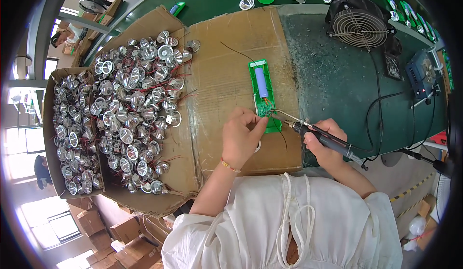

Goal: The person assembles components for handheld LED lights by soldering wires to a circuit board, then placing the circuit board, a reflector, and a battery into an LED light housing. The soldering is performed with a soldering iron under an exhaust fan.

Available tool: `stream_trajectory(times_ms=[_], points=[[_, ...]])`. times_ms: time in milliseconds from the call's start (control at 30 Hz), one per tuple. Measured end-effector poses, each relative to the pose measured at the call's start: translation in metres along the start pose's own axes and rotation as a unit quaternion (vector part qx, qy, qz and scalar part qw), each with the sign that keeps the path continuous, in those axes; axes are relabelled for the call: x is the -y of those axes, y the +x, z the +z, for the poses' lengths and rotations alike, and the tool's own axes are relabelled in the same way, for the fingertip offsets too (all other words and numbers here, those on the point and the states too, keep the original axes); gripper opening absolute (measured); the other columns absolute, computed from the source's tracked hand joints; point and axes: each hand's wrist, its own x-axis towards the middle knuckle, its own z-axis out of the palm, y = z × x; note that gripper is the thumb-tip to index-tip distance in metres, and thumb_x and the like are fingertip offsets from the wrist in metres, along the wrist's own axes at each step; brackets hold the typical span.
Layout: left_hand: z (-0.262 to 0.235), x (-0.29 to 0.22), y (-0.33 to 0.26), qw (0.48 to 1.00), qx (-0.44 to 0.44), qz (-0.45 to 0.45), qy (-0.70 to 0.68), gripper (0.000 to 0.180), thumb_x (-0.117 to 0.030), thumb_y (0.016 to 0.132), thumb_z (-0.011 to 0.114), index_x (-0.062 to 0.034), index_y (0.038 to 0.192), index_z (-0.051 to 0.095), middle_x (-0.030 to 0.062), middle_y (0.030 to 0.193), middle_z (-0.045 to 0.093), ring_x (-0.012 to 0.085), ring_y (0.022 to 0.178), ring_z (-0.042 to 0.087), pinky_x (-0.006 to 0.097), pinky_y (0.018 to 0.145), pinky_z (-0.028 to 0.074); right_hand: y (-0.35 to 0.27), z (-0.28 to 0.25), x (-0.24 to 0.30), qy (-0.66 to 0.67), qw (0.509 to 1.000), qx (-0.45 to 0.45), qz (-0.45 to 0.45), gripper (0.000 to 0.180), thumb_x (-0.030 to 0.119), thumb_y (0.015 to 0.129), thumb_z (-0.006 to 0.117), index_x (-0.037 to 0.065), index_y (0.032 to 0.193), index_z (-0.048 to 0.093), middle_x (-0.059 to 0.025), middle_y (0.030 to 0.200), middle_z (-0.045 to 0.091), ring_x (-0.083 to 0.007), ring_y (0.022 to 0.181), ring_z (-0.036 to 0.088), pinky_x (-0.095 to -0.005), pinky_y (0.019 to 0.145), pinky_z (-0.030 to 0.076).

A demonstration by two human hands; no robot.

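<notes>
Two hands work over one green circuit board [263,95] that lies on a sheet of cardboard [226,76] on the desk [333,81]. In the head view, the left hand [241,136] has its fingers pinched narrow at the board's near end, on thin wires there. The right hand [324,146] is closed around one soldering iron [318,134], whose tip touches the board just beside the left fingertips. One blue cylindrical cell [262,82] sits on the board, beyond both hands. Left of the left hand lie silver reflector cups [135,100] with red wires, too many to count, heaped on cardboard and in one box [48,124]. Beyond the right hand stands one black fan [359,25].
</notes>
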Motion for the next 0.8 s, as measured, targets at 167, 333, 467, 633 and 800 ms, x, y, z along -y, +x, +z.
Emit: stream_trajectory(times_ms=[167, 333, 467, 633, 800], points=[[0.000, -0.001, 0.001, 1.000, -0.003, -0.010, -0.016, 0.014, -0.013, 0.072, 0.067, -0.0017, 0.066, 0.061, 0.0081, 0.071, 0.053, 0.0190, 0.058, 0.053, 0.030, 0.053, 0.042, -0.002, 0.001, 0.001, 0.031, 0.999, -0.018, 0.020, 0.016, 0.007, 0.076, 0.065, -0.001, 0.079, 0.052, -0.0047, 0.061, 0.058, -0.0070, 0.053, 0.055, -0.0207, 0.047, 0.043], [-0.002, -0.004, 0.002, 1.000, 0.001, -0.023, -0.013, 0.014, -0.013, 0.072, 0.067, -0.0018, 0.065, 0.061, 0.0079, 0.070, 0.053, 0.0186, 0.056, 0.052, 0.029, 0.052, 0.041, -0.003, -0.006, 0.011, 0.091, 0.995, -0.039, 0.031, 0.014, 0.004, 0.078, 0.061, -0.003, 0.084, 0.050, -0.0100, 0.068, 0.058, -0.0104, 0.056, 0.056, -0.0227, 0.049, 0.048], [0.000, -0.003, 0.002, 0.999, -0.003, -0.031, -0.009, 0.015, -0.014, 0.071, 0.068, -0.0020, 0.066, 0.061, 0.0081, 0.071, 0.053, 0.0185, 0.056, 0.053, 0.029, 0.052, 0.042, -0.004, -0.008, 0.009, 0.094, 0.994, -0.042, 0.037, 0.014, 0.004, 0.078, 0.061, -0.003, 0.084, 0.050, -0.0101, 0.068, 0.058, -0.0106, 0.057, 0.056, -0.0226, 0.049, 0.048], [-0.002, -0.007, -0.014, 0.994, -0.037, -0.045, -0.095, 0.013, -0.014, 0.075, 0.067, -0.0011, 0.073, 0.063, 0.0084, 0.078, 0.056, 0.0143, 0.059, 0.055, 0.027, 0.053, 0.043, -0.004, -0.009, 0.010, 0.095, 0.994, -0.037, 0.042, 0.014, 0.005, 0.078, 0.061, -0.002, 0.083, 0.050, -0.0094, 0.068, 0.058, -0.0100, 0.057, 0.056, -0.0220, 0.049, 0.047], [-0.003, 0.007, -0.020, 0.970, -0.037, -0.061, -0.231, 0.013, -0.012, 0.079, 0.064, 0.0008, 0.077, 0.063, 0.0075, 0.083, 0.056, 0.0102, 0.061, 0.053, 0.024, 0.053, 0.042, -0.004, -0.005, 0.008, 0.104, 0.993, -0.027, 0.040, 0.015, 0.006, 0.078, 0.062, -0.002, 0.082, 0.050, -0.0088, 0.067, 0.058, -0.0088, 0.056, 0.055, -0.0216, 0.049, 0.047]])
